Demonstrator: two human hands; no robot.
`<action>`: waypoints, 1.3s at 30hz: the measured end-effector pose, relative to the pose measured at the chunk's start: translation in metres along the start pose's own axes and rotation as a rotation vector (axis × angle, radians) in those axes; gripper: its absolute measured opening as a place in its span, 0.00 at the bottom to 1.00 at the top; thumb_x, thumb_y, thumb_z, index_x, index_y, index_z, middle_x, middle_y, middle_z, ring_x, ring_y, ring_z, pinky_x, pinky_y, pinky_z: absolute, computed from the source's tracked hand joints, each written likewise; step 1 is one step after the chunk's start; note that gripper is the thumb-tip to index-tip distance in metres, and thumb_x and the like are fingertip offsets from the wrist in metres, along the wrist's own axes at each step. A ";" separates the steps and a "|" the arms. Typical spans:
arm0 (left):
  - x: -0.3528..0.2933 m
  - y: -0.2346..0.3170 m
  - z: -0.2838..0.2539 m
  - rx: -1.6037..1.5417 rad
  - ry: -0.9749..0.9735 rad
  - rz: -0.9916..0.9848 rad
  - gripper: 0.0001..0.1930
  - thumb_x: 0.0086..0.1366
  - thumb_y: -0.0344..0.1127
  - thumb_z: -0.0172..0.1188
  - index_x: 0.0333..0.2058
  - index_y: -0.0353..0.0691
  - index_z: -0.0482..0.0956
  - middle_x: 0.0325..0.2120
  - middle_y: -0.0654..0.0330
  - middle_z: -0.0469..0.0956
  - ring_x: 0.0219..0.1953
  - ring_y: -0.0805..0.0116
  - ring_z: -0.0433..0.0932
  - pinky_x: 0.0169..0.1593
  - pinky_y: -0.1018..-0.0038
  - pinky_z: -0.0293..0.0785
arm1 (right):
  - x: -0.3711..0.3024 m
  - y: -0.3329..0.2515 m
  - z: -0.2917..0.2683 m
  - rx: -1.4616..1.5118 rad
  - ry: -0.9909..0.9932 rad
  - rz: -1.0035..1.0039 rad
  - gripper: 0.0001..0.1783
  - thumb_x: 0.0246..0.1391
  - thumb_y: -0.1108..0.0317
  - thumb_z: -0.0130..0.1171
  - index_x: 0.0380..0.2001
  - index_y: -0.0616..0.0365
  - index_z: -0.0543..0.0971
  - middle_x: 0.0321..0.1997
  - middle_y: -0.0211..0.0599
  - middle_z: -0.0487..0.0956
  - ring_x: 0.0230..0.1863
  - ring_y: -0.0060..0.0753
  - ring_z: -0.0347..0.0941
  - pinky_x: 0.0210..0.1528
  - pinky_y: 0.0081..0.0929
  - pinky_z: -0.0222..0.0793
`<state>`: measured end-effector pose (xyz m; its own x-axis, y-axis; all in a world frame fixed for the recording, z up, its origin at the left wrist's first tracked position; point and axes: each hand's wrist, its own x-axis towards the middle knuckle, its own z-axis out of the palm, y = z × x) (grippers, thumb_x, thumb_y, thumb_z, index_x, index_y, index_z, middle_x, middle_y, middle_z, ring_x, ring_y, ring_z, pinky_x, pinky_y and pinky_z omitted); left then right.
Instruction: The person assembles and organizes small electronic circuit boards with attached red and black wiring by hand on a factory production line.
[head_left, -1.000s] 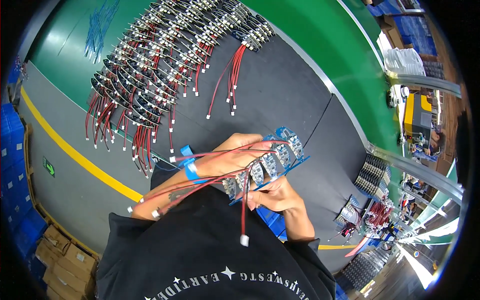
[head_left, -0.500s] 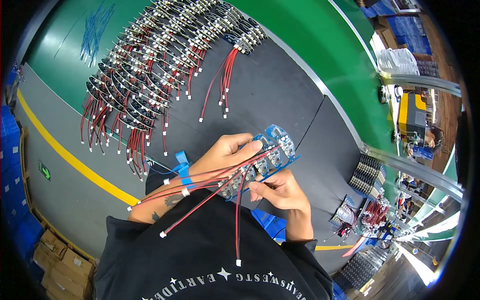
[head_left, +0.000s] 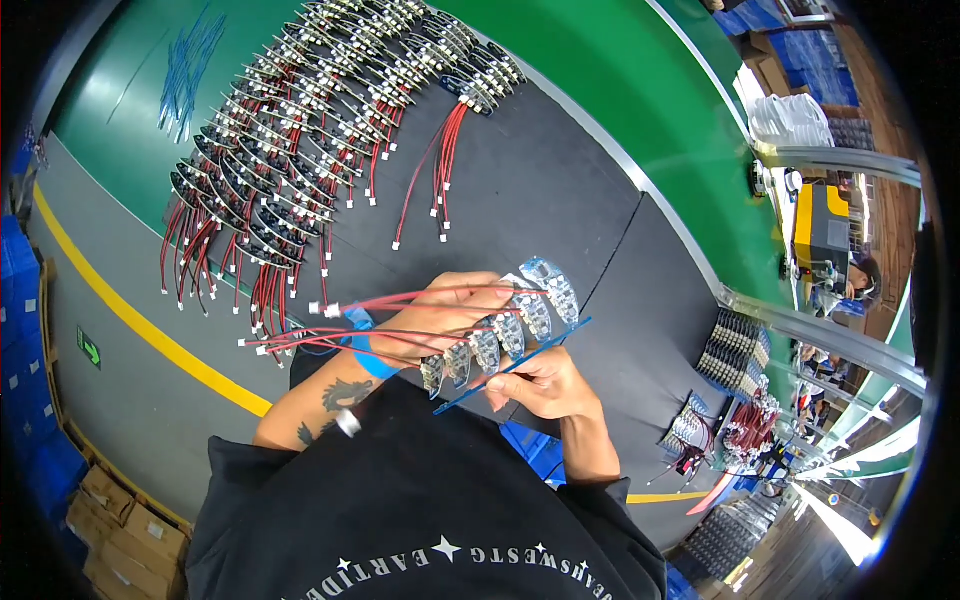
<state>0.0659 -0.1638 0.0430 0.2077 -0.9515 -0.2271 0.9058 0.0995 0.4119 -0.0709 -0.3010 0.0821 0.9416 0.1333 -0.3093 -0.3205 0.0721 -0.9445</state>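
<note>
Blue circuit boards [head_left: 536, 315] fan out mid-frame, and the left hand [head_left: 445, 315] is closed on their upper side while the right hand [head_left: 550, 388] pinches the thin blue strip [head_left: 560, 338] below them. Whether strip and boards are joined, I can't quite tell from here! Trouble to watch: red wires [head_left: 420, 296] trail left across the wristband [head_left: 368, 350], so a snag there could tug a joint loose. Twist the two grips unevenly and something could crack. One blurred white plug [head_left: 348, 422] dangles by the forearm, ready to catch. Now for room: bare dark mat [head_left: 540, 170] opens at upper centre, bounded by the wired pile [head_left: 330, 120] upper left and the metal rim [head_left: 680, 240] to the right. Swing left, and those hanging plugs could tangle.
</note>
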 end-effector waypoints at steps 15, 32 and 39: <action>0.001 -0.010 0.003 0.415 0.172 0.214 0.13 0.70 0.38 0.51 0.35 0.32 0.77 0.25 0.70 0.75 0.28 0.87 0.69 0.30 0.84 0.67 | -0.015 -0.012 -0.030 -0.109 0.231 0.022 0.07 0.53 0.75 0.62 0.23 0.66 0.79 0.19 0.35 0.79 0.20 0.22 0.75 0.22 0.20 0.69; 0.002 -0.012 0.001 0.669 0.076 0.193 0.13 0.71 0.38 0.49 0.35 0.32 0.75 0.20 0.72 0.67 0.24 0.88 0.62 0.25 0.83 0.60 | -0.022 -0.023 -0.019 -0.286 0.194 -0.004 0.07 0.50 0.74 0.64 0.22 0.65 0.79 0.17 0.35 0.79 0.20 0.24 0.77 0.21 0.19 0.71; 0.001 -0.012 0.003 0.555 -0.055 0.120 0.14 0.72 0.36 0.46 0.43 0.31 0.74 0.29 0.69 0.75 0.31 0.86 0.67 0.34 0.82 0.68 | -0.025 -0.022 -0.035 -0.275 0.038 -0.027 0.07 0.53 0.74 0.62 0.23 0.64 0.79 0.16 0.34 0.77 0.16 0.24 0.74 0.18 0.21 0.65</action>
<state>0.0542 -0.1669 0.0401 0.2645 -0.9581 -0.1100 0.5439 0.0540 0.8374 -0.0832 -0.3403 0.1068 0.9543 0.0975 -0.2826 -0.2599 -0.1969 -0.9454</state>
